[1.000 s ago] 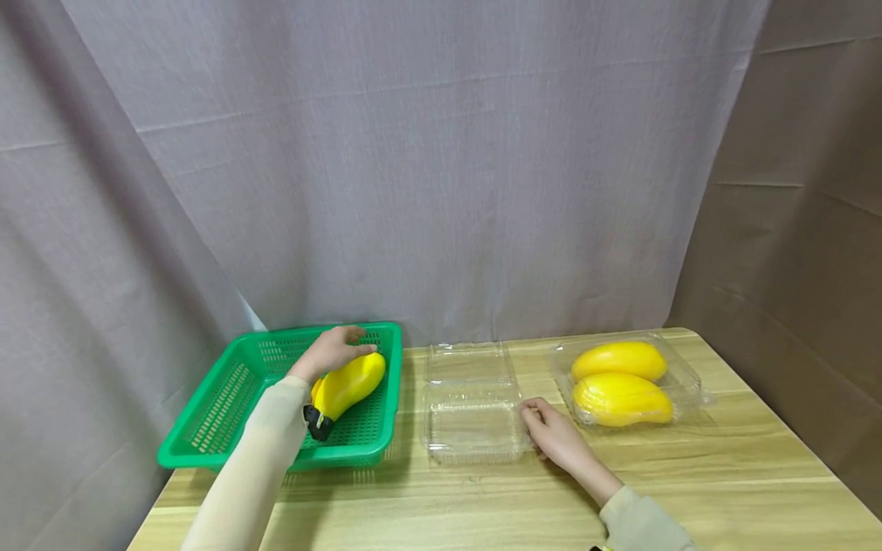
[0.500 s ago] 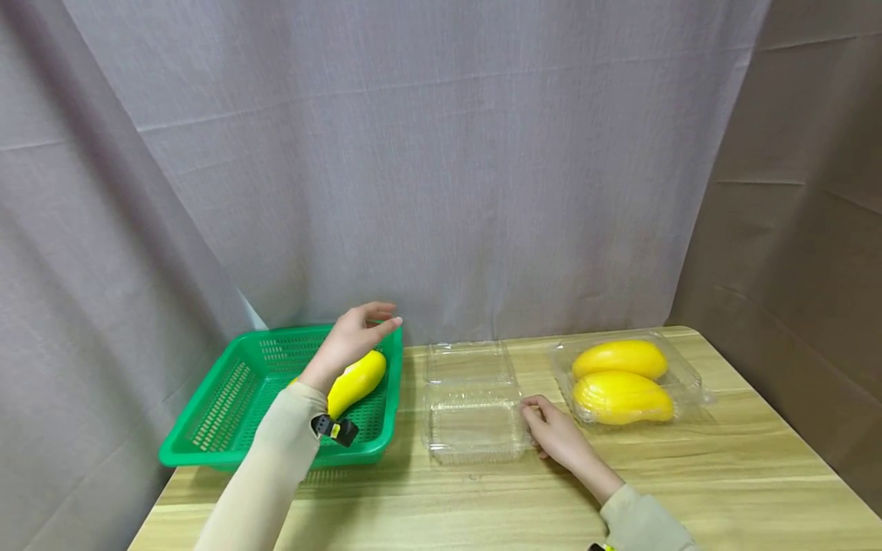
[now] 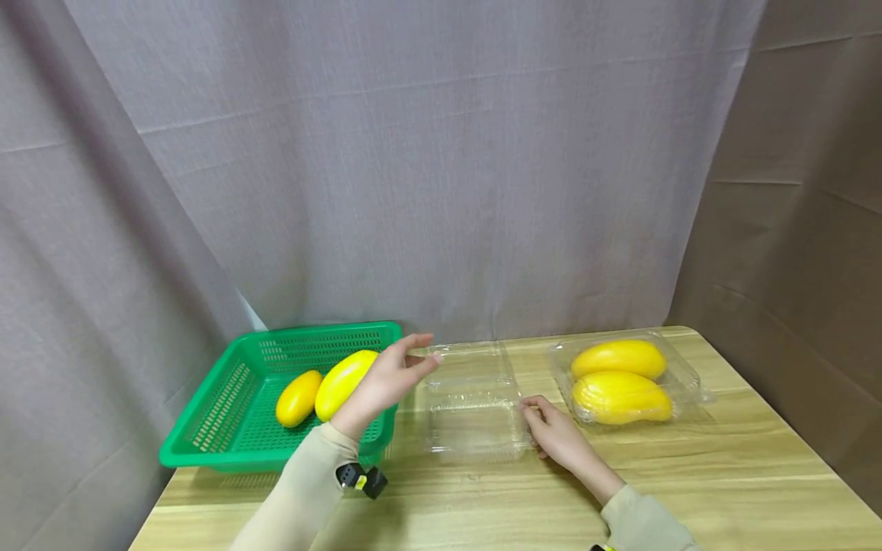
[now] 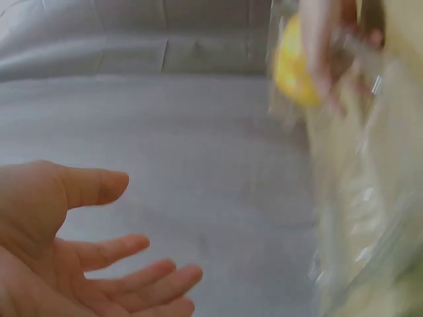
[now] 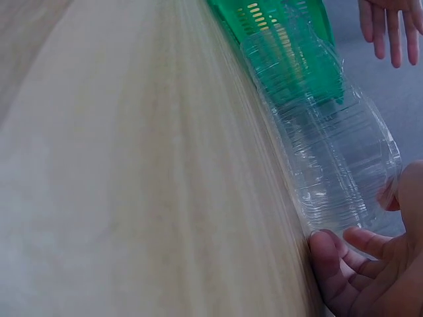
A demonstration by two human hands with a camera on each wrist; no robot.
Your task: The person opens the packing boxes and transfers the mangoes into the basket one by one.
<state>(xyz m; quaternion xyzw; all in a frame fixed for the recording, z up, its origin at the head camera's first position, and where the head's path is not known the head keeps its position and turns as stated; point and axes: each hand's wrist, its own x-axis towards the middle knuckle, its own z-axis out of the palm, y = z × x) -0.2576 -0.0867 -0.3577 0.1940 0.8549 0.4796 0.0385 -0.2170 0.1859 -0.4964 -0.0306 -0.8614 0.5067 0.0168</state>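
Observation:
My left hand (image 3: 386, 379) is above the right rim of the green basket (image 3: 207, 459), its fingers spread and nothing in them. The left wrist view shows the same hand (image 4: 99, 251) with thumb and fingers apart. In the basket lie a smaller orange-yellow mango-like fruit (image 3: 298, 399) and a larger yellow fruit (image 3: 341, 386), partly covered by that hand. An open clear plastic clamshell box (image 3: 472, 428) lies on the table, its lid (image 3: 468, 363) folded back. My right hand (image 3: 554, 435) pinches the box's right edge; in the right wrist view, thumb and fingers meet at that edge (image 5: 353, 224).
Right of the clamshell box, a second clear plastic box (image 3: 682, 375) holds two big yellow fruits (image 3: 620, 360). The wooden table (image 3: 744, 474) ends close to a grey curtain (image 3: 448, 191) behind; a brownish cloth (image 3: 792, 268) hangs at the right.
My left hand has risen from the fruit in the basket and moved right, toward the clamshell box, leaving both fruits inside. The right hand stays at the box's edge.

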